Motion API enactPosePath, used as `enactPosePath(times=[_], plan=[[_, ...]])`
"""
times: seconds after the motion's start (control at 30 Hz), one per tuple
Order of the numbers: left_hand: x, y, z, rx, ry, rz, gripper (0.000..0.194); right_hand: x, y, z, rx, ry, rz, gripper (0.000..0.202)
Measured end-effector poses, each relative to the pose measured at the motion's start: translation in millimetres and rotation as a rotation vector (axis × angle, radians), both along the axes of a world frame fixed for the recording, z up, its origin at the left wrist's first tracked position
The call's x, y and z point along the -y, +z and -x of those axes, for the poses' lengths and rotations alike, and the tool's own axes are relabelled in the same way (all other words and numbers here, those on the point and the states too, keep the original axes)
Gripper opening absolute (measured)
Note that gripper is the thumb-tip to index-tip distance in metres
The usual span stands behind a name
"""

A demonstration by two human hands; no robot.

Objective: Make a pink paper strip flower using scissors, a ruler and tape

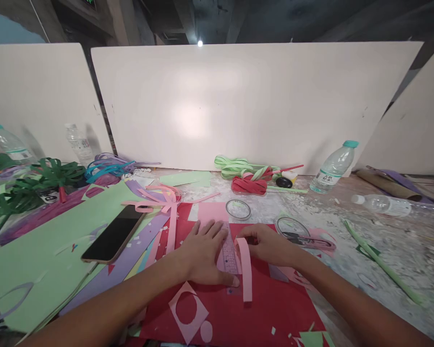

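Observation:
My left hand (206, 253) lies flat with fingers spread over a clear ruler (229, 250), pressing it onto pink paper (213, 212). Beside the ruler's right edge, my right hand (265, 243) is closed, its fingertips pinching a pink paper strip (246, 274). That strip arches over and hangs toward me, its loose end above the red sheet (271, 308) beneath. The right fingertips are partly hidden behind the strip. Near my left wrist lies a pink square with a round hole (177, 308), beside a small pink disc (206, 331).
Scissors (313, 242) and a wire ring (238, 209) lie near my hands. At left, a phone (114, 236) rests on green sheets (61, 224). Green and red ribbon bundles (249, 185) stand before a white panel (253, 106). A bottle (334, 166) stands tilted at right.

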State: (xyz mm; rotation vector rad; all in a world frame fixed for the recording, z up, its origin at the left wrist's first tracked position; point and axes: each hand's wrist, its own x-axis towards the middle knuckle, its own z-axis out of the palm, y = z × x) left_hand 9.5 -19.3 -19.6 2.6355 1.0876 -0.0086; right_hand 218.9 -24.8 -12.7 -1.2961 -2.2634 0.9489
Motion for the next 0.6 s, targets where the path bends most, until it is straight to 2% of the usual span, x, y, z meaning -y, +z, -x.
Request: enactPosePath(times=[0.13,0.27,0.47,0.6], plan=[[-0.1,-1.2,0.9,-0.001,-0.002,-0.017,0.105,1.8,-1.3,2.3,-0.023,0.004,-0.042,0.020],[-0.7,0.0,0.7,0.024,-0.002,-0.006,0.108,1.3,1.5,1.9,-0.049,0.051,0.011,0.020],[-2.6,0.9,-0.2,0.034,-0.034,-0.031,0.102,-4.7,2.2,-1.6,-0.127,-0.025,0.118,0.020],[-8.7,3.4,6.8,0.007,-0.105,0.023,0.103,-5.5,-1.9,0.4,-0.084,-0.124,0.051,0.022]])
